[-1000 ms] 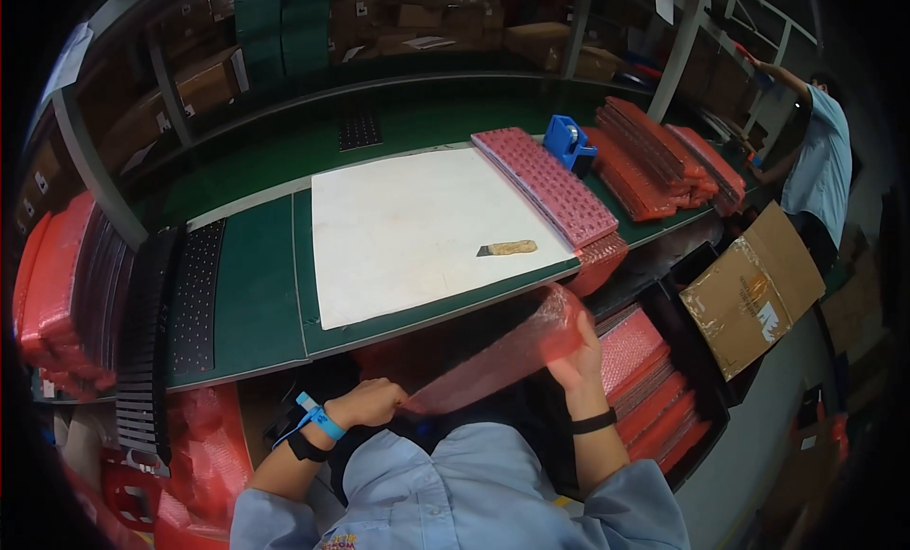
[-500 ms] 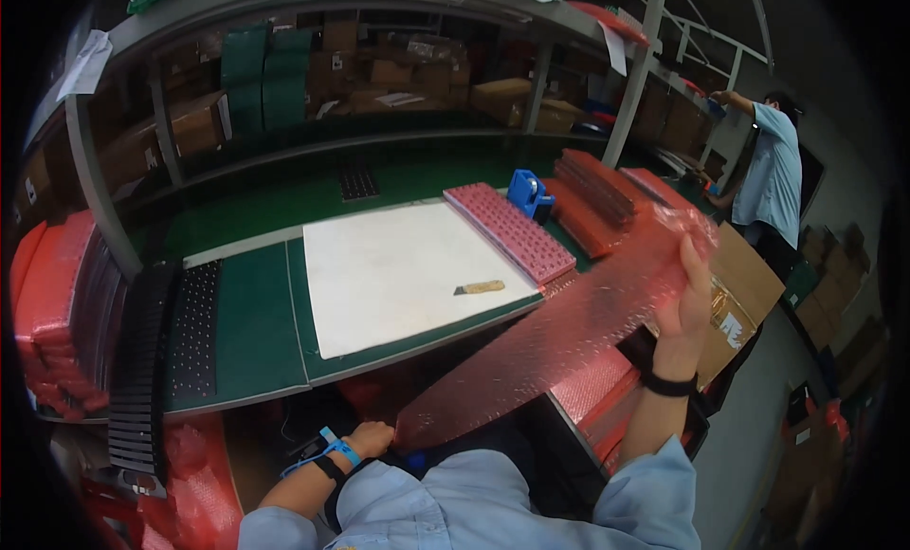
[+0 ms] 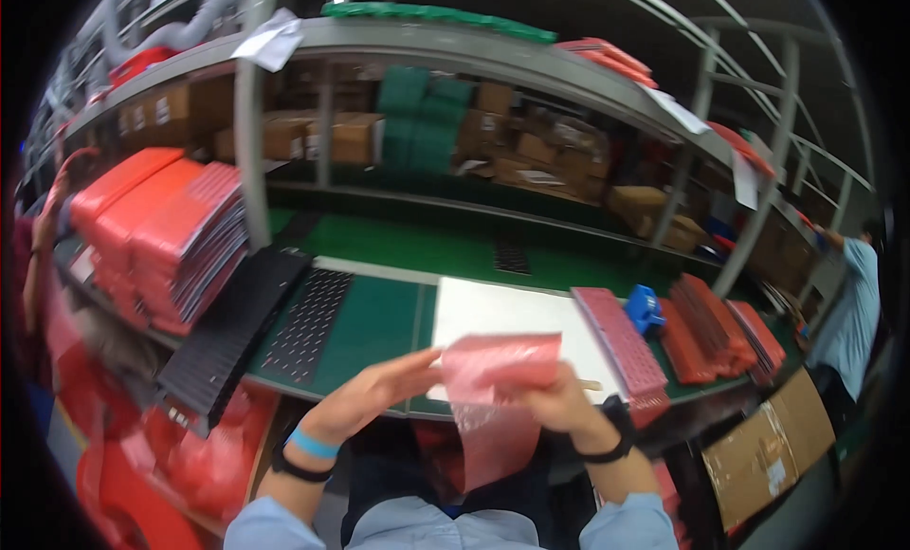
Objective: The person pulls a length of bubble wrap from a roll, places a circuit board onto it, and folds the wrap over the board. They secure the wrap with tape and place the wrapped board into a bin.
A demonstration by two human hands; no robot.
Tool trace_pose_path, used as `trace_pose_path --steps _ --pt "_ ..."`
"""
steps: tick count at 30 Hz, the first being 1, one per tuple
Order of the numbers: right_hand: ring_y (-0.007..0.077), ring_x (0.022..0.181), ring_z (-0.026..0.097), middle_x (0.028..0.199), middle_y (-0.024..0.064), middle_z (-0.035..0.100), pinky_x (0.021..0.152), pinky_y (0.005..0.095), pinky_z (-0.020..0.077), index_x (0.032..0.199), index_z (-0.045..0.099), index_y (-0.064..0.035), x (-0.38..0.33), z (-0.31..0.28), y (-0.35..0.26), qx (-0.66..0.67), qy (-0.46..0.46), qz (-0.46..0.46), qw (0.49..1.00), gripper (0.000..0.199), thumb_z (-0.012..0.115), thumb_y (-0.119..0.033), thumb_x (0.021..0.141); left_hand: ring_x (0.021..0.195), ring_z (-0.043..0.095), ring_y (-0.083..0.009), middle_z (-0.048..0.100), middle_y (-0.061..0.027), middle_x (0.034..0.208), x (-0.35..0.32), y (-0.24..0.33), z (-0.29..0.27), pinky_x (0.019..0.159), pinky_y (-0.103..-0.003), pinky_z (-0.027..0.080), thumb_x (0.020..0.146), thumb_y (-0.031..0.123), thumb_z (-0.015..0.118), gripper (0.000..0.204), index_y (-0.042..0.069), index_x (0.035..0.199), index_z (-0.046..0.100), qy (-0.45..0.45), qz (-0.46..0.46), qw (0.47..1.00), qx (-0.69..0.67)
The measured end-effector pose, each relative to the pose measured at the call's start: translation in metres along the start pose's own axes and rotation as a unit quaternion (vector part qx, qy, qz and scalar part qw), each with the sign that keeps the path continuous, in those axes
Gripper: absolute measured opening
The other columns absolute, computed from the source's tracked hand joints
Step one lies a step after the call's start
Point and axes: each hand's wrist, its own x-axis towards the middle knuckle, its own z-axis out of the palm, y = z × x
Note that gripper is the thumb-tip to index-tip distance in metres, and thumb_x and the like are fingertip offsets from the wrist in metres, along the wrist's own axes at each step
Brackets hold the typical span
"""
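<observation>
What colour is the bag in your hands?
Translucent pink-red bag, clearest in the head view.

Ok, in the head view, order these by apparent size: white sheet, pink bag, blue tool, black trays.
1. Black trays
2. White sheet and pink bag: look alike, and the bag is nearer the camera and covers part of the sheet, so unranked.
3. Blue tool
</observation>
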Motion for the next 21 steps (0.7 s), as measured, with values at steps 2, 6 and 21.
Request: trace_pose_path --steps 2,6,21 --pt "0.0167 0.096 0.068 0.104 0.0095 0.072 0.084 0.0303 0.0528 0.116 0.069 -0.0034 -0.005 0.030 0.025 -0.057 -0.004 -0.022 0.998 0.047 0.045 0.013 0.079 0.129 0.051 -0.0248 0.047 -0.0192 0.144 0.020 0.012 0.012 0.109 -0.039 0.040 0.094 0.030 0.064 0.074 -0.006 0.148 0.029 0.054 0.005 0.996 -0.070" --pt "0.0185 0.097 0.068 0.106 0.0108 0.072 0.086 0.0303 0.0520 0.118 0.068 -0.0053 -0.013 0.047 0.067 -0.128 -0.106 -0.061 0.984 0.043 0.051 0.010 0.081 0.124 0.055 -0.0230 0.052 -0.0176 0.138 0.039 0.013 0.013 0.106 -0.036 0.043 0.090 0.011 0.067 0.068 -0.005 0.147 0.032 0.088 -0.020 0.988 -0.128" --pt "0.0030 0.066 0.054 0.072 -0.0022 0.060 0.059 0.0211 0.0459 0.090 0.064 0.0020 0.013 0.002 0.074 0.065 0.240 0.148 0.957 0.017 0.064 -0.014 0.095 0.102 0.065 -0.0182 0.066 -0.0172 0.112 0.103 -0.018 -0.014 0.089 -0.030 0.055 0.093 0.000 0.062 0.042 -0.001 0.133 0.051 0.282 0.005 0.954 0.106"
